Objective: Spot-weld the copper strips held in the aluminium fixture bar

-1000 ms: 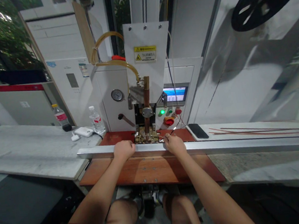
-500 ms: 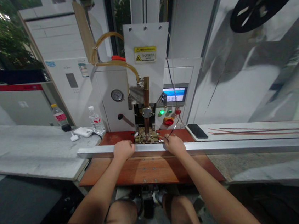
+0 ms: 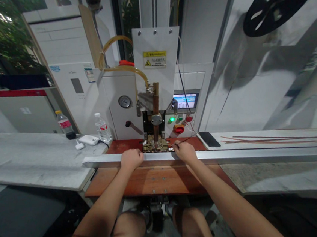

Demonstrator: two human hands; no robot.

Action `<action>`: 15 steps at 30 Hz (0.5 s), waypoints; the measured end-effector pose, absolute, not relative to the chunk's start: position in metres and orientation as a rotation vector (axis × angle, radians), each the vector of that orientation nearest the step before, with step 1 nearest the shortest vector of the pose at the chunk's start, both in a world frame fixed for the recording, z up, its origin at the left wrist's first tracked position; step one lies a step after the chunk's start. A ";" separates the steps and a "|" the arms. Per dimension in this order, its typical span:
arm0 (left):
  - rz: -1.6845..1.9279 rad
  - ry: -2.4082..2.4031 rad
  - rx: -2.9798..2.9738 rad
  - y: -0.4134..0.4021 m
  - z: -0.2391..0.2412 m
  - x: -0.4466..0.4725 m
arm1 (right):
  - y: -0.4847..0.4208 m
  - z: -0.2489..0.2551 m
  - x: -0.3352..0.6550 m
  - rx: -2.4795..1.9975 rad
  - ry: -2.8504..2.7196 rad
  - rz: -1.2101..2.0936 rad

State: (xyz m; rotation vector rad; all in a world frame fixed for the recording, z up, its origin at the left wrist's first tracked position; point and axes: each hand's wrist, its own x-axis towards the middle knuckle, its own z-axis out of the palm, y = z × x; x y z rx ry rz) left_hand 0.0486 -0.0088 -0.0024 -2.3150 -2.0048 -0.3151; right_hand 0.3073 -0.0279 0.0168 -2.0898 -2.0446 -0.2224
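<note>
- Silver bar (image 3: 224, 155) runs left to right.
- Left hand (image 3: 131, 159) curls closely over it, fingertips hidden.
- Right hand (image 3: 186, 152) rests atop, fingers seemingly pinching a thin rod (image 3: 186, 140).

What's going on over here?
A seated person's left hand is closed over a long metal bar, and the right hand is on it too. The bar lies across a reddish-brown board in front of a machine. Whether the right hand's fingers also pinch something small can't be told. The machine's green light is lit.
</note>
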 end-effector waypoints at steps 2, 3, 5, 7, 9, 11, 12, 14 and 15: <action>-0.317 -2.014 -2.312 -0.009 -0.002 0.049 | -0.028 0.018 0.305 -2.086 -2.036 -0.209; -0.320 -2.017 -2.309 -0.009 -0.002 0.049 | -0.027 0.019 0.303 -2.081 -2.036 -0.202; -0.326 -2.019 -2.306 -0.009 -0.003 0.049 | -0.027 0.019 0.299 -2.052 -2.042 -0.195; -0.329 -2.011 -2.307 -0.009 -0.003 0.049 | -0.026 0.019 0.295 -2.031 -2.044 -0.198; -0.327 -2.000 -2.306 -0.008 -0.004 0.048 | -0.025 0.019 0.291 -2.038 -2.042 -0.208; -0.326 -1.997 -2.305 -0.008 -0.004 0.048 | -0.024 0.017 0.288 -2.043 -2.044 -0.231; -0.325 -2.002 -2.304 -0.008 -0.004 0.048 | -0.023 0.017 0.287 -2.036 -2.047 -0.244; -0.320 -2.017 -2.304 -0.008 -0.004 0.048 | -0.021 0.016 0.284 -2.016 -2.054 -0.255; -0.315 -2.026 -2.304 -0.008 -0.004 0.048 | -0.021 0.016 0.282 -2.010 -2.055 -0.254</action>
